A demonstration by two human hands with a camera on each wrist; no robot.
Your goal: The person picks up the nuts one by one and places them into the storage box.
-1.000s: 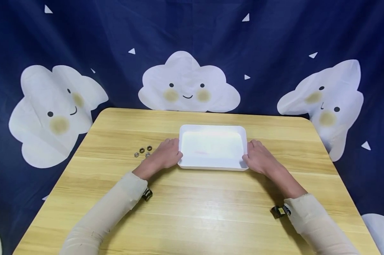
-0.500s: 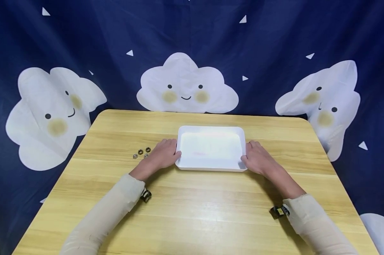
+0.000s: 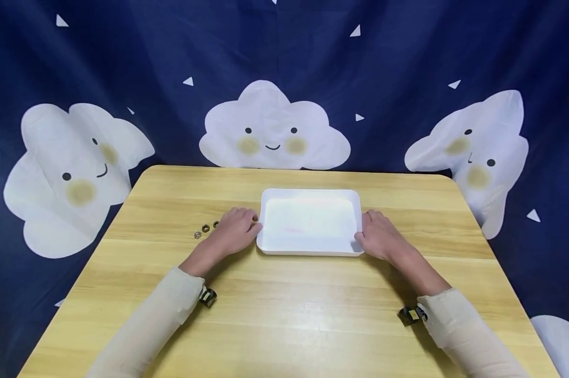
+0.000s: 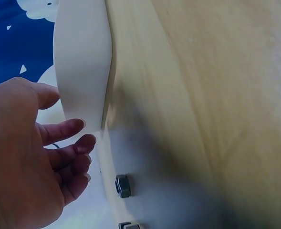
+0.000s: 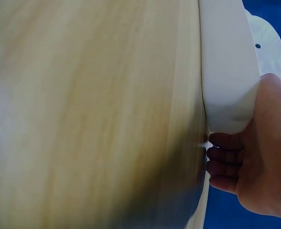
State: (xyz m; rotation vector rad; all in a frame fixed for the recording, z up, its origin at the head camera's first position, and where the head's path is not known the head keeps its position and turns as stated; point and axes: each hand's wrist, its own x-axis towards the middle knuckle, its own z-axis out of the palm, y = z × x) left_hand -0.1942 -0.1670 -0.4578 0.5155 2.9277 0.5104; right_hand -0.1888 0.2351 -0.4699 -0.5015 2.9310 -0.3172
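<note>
A shallow white rectangular tray [image 3: 308, 223] lies on the wooden table. My left hand [image 3: 234, 231] is just off its left end, fingers loosely bent and thumb apart from them. In the left wrist view the thumb tip of my left hand [image 4: 30, 157] is right at the wall of the tray [image 4: 83, 57], with nothing between thumb and fingers. My right hand [image 3: 381, 236] grips the tray's right end, thumb over the rim and fingers curled on the outside. Left of my left hand lie several metal hex nuts [image 3: 206, 228], partly hidden by it; a dark nut [image 4: 123, 185] shows close to the fingers.
The wooden table [image 3: 303, 315] has rounded far corners. Behind it hangs a dark blue curtain [image 3: 388, 63] with smiling white clouds. A small black device [image 3: 208, 297] sits at the left cuff, and another black device [image 3: 412, 315] at the right cuff.
My left hand has let go of the tray's left end and drawn slightly left, covering more of the nuts. The right hand keeps its hold. The whole view has shifted slightly.
</note>
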